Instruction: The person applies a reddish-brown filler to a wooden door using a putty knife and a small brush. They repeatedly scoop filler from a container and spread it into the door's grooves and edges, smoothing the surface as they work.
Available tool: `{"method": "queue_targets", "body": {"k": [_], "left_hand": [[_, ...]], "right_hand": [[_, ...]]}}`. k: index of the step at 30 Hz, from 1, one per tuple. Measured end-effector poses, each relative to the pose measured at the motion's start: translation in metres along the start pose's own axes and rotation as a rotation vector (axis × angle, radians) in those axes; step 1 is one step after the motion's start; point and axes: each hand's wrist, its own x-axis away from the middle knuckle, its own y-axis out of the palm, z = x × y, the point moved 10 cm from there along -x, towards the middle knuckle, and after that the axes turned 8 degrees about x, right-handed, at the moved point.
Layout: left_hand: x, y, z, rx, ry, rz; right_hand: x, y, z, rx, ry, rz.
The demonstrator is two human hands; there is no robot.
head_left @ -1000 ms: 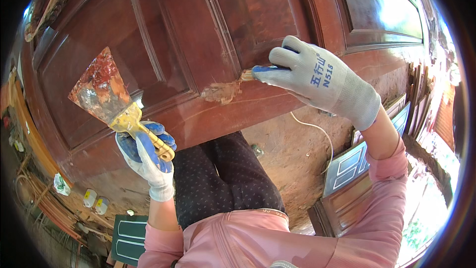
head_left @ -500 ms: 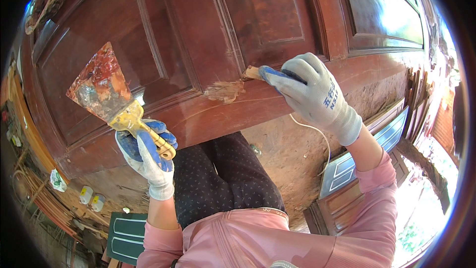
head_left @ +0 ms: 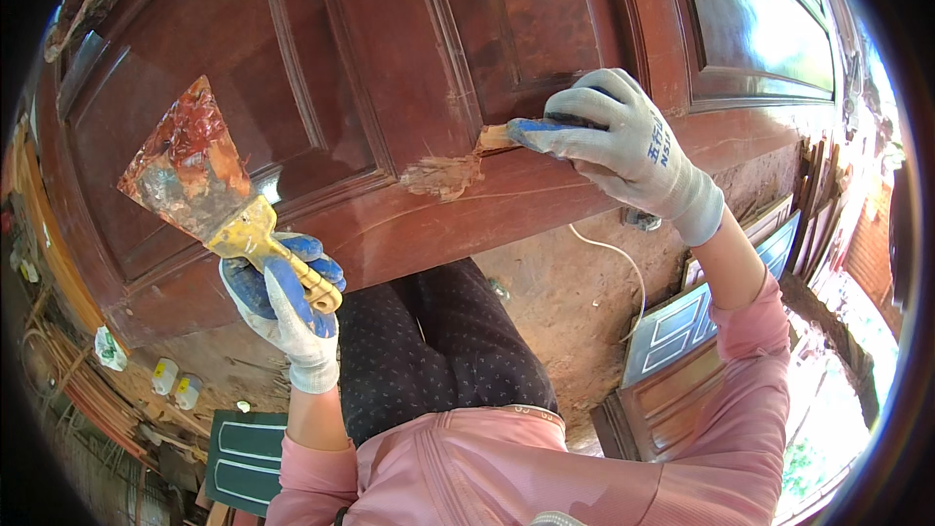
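In my left hand point(head_left: 282, 302), gloved in white and blue, is a putty knife point(head_left: 243, 219) with a yellow handle. Red-brown and pinkish paste coats its broad blade, which points up and left above the door. My right hand point(head_left: 623, 141), gloved the same way, pinches a small flat tan piece point(head_left: 495, 138), perhaps a small scraper; the fingers hide most of it. Its tip touches the reddish-brown panelled door point(head_left: 380, 234) near a joint in the frame. Just left of that tip lies a rough tan patch of filler point(head_left: 440, 176) on the wood.
A pale cord point(head_left: 633, 273) curves over the dirt floor point(head_left: 555, 302) below the door. Blue-grey point(head_left: 672, 336) and brown door panels point(head_left: 672, 409) lean at right. At lower left are a green panel point(head_left: 248, 458), two small containers point(head_left: 175, 382) and long wood strips point(head_left: 97, 394).
My right hand has turned and shifted slightly up and right, with the tan piece still at the joint. My left hand and the putty knife have drifted a little left.
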Motion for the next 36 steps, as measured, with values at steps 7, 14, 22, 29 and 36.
{"method": "queue_targets", "body": {"k": [7, 14, 22, 29, 36], "left_hand": [[-0.002, -0.008, -0.008, 0.095, -0.043, -0.104], [-0.001, -0.007, -0.007, 0.075, -0.01, 0.008], [0.0, -0.006, -0.006, 0.061, -0.01, 0.019], [-0.001, -0.007, -0.005, 0.042, -0.008, 0.006], [0.0, -0.008, -0.006, 0.068, -0.033, 0.005]], "right_hand": [[-0.006, 0.003, 0.003, 0.101, -0.052, -0.033], [-0.004, -0.001, 0.001, 0.125, -0.03, -0.046], [-0.003, -0.02, -0.012, 0.019, 0.192, 0.016], [-0.013, -0.03, -0.036, 0.095, 0.406, 0.002], [-0.015, -0.018, -0.056, 0.215, 0.515, -0.126]]}}
